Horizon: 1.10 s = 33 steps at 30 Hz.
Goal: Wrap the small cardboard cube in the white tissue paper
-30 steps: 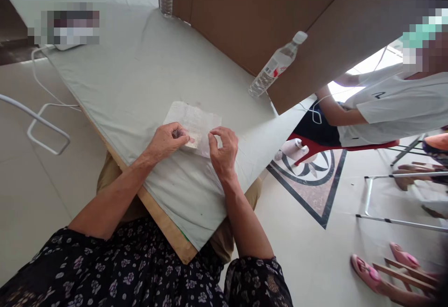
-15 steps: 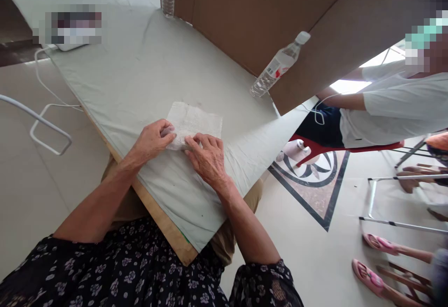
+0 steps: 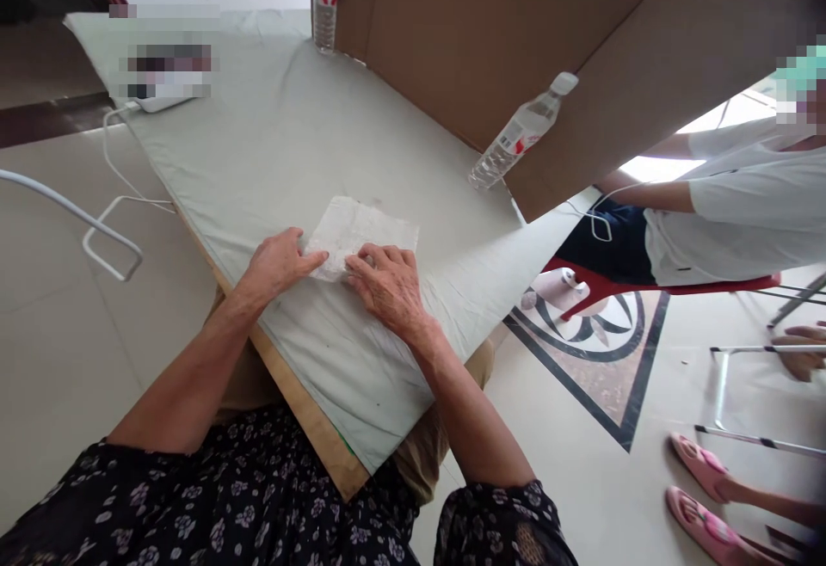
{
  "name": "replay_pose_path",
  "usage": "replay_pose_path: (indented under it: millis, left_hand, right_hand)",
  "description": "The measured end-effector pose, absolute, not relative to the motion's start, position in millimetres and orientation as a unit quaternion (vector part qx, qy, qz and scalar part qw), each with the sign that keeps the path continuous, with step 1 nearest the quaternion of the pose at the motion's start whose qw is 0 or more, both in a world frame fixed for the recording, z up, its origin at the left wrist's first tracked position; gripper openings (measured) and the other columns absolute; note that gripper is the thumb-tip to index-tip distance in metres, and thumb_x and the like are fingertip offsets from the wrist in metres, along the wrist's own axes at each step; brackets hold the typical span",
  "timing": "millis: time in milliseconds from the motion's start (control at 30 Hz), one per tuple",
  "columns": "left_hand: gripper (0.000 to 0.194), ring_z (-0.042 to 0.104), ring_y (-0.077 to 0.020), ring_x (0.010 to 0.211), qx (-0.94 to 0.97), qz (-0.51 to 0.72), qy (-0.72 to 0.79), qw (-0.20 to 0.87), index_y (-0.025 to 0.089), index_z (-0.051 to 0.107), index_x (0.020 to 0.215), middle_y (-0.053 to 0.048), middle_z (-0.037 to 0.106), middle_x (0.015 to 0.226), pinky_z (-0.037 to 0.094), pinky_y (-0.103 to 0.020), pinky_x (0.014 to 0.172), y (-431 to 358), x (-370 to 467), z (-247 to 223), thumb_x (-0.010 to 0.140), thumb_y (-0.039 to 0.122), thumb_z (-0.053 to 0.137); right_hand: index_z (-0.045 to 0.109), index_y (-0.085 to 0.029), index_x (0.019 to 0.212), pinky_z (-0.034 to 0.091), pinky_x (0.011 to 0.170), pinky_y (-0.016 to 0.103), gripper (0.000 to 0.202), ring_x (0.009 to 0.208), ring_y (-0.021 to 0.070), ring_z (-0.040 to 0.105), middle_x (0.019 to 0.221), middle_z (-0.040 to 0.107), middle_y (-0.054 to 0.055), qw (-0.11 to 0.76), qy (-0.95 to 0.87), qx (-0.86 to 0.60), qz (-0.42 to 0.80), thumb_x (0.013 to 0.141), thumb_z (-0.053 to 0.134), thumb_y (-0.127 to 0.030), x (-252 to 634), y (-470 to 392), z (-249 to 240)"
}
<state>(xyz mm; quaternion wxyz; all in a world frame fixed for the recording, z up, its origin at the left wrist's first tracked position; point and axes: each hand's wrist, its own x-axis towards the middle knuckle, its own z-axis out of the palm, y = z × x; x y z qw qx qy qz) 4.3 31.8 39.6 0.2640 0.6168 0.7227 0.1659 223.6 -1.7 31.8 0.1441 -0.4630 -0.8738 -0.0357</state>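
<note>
A thin whitish sheet (image 3: 365, 229), slightly crinkled, lies on the pale green tablecloth (image 3: 258, 153) in front of me. At its near left corner is my left hand (image 3: 279, 265), thumb stretched toward the sheet and apart from the fingers. My right hand (image 3: 387, 282) rests on the sheet's near right edge with bent fingers, thumb and fingertips gathered at the edge. Whether a fold of the sheet sits between those fingertips is too small to tell.
Cardboard panels (image 3: 452, 41) stand on the table's far side, with an upright bottle (image 3: 325, 3) and a leaning bottle (image 3: 520, 134) against them. A white device (image 3: 169, 97) with a cable lies far left. A seated person in a white shirt (image 3: 755, 205) is at right.
My left thumb and fingers have spread apart, and the hand has moved slightly off the sheet's corner. The sheet lies flatter at its near edge. The view has shifted a little.
</note>
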Motion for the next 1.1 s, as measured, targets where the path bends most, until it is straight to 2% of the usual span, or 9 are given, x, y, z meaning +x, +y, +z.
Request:
replay_pose_path:
  millis: [100, 167, 233, 333, 467, 700, 833, 967, 1100]
  left_hand:
    - [0.050, 0.061, -0.0235, 0.068, 0.602, 0.187, 0.710, 0.314, 0.014, 0.070, 0.109, -0.003, 0.065, 0.073, 0.043, -0.032, 0.064, 38, 7, 35, 0.073, 0.049, 0.070]
    - [0.032, 0.054, -0.0189, 0.061, 0.604, 0.210, 0.694, 0.329, 0.018, 0.070, 0.090, 0.000, 0.059, 0.065, 0.037, -0.030, 0.059, 40, 8, 31, 0.072, 0.044, 0.067]
    - [0.018, 0.046, -0.0160, 0.057, 0.624, 0.227, 0.678, 0.315, 0.022, 0.060, 0.069, 0.003, 0.050, 0.058, 0.032, -0.029, 0.057, 41, 11, 28, 0.073, 0.039, 0.065]
    - [0.023, 0.040, -0.0152, 0.058, 0.651, 0.240, 0.684, 0.224, 0.023, 0.044, 0.058, 0.002, 0.046, 0.058, 0.028, -0.030, 0.057, 37, 19, 29, 0.071, 0.031, 0.062]
    - [0.018, 0.042, -0.0160, 0.060, 0.656, 0.254, 0.685, 0.191, 0.024, 0.044, 0.060, 0.001, 0.051, 0.062, 0.031, -0.031, 0.060, 34, 37, 39, 0.069, 0.026, 0.060]
    - [0.010, 0.052, -0.0130, 0.054, 0.554, 0.344, 0.617, 0.440, 0.021, 0.056, 0.068, 0.003, 0.054, 0.060, 0.044, -0.024, 0.047, 35, 48, 48, 0.063, 0.029, 0.059]
    - [0.011, 0.052, -0.0116, 0.050, 0.527, 0.363, 0.599, 0.481, 0.020, 0.060, 0.068, 0.002, 0.057, 0.058, 0.046, -0.023, 0.044, 34, 51, 48, 0.061, 0.028, 0.061]
    - [0.018, 0.060, -0.0144, 0.059, 0.531, 0.353, 0.581, 0.506, 0.018, 0.069, 0.073, -0.001, 0.067, 0.068, 0.053, -0.025, 0.051, 32, 48, 52, 0.061, 0.027, 0.062]
    - [0.030, 0.070, -0.0193, 0.072, 0.564, 0.300, 0.522, 0.565, 0.019, 0.076, 0.083, -0.003, 0.074, 0.077, 0.061, -0.031, 0.069, 32, 38, 58, 0.059, 0.024, 0.058]
  right_hand:
    - [0.066, -0.028, 0.114, 0.032, 0.087, 0.040, 0.013, 0.102, 0.0240, 0.054, 0.121, 0.071, 0.003, 0.144, -0.876, -0.457, -0.052, 0.103, 0.060, -0.030, 223, -1, 31]
    - [0.066, -0.028, 0.115, 0.032, 0.087, 0.040, 0.013, 0.101, 0.0242, 0.053, 0.121, 0.071, 0.004, 0.142, -0.879, -0.452, -0.058, 0.103, 0.060, -0.030, 222, 0, 31]
    - [0.066, -0.028, 0.114, 0.032, 0.086, 0.041, 0.013, 0.102, 0.0247, 0.053, 0.120, 0.071, 0.004, 0.136, -0.880, -0.450, -0.061, 0.103, 0.060, -0.031, 222, 1, 33]
    - [0.067, -0.029, 0.112, 0.031, 0.085, 0.041, 0.011, 0.099, 0.0245, 0.054, 0.118, 0.071, 0.004, 0.123, -0.882, -0.450, -0.062, 0.103, 0.060, -0.030, 221, 2, 36]
    - [0.068, -0.028, 0.111, 0.030, 0.084, 0.041, 0.013, 0.097, 0.0239, 0.055, 0.116, 0.073, 0.004, 0.119, -0.881, -0.455, -0.056, 0.104, 0.057, -0.030, 219, 2, 40]
    - [0.062, -0.020, 0.121, 0.032, 0.095, 0.042, 0.026, 0.102, 0.0254, 0.059, 0.113, 0.076, 0.007, 0.162, -0.870, -0.466, 0.002, 0.097, 0.064, -0.031, 221, -2, 39]
    - [0.065, -0.020, 0.111, 0.032, 0.098, 0.043, 0.020, 0.104, 0.0265, 0.060, 0.111, 0.077, 0.008, 0.164, -0.870, -0.465, 0.015, 0.095, 0.063, -0.030, 221, -5, 40]
    - [0.067, -0.022, 0.111, 0.031, 0.097, 0.044, 0.019, 0.105, 0.0261, 0.060, 0.118, 0.076, 0.008, 0.161, -0.874, -0.459, 0.012, 0.094, 0.060, -0.026, 221, -5, 42]
    - [0.068, -0.022, 0.105, 0.031, 0.105, 0.043, 0.017, 0.105, 0.0245, 0.062, 0.118, 0.078, 0.006, 0.185, -0.871, -0.453, 0.039, 0.092, 0.058, -0.022, 223, -3, 42]
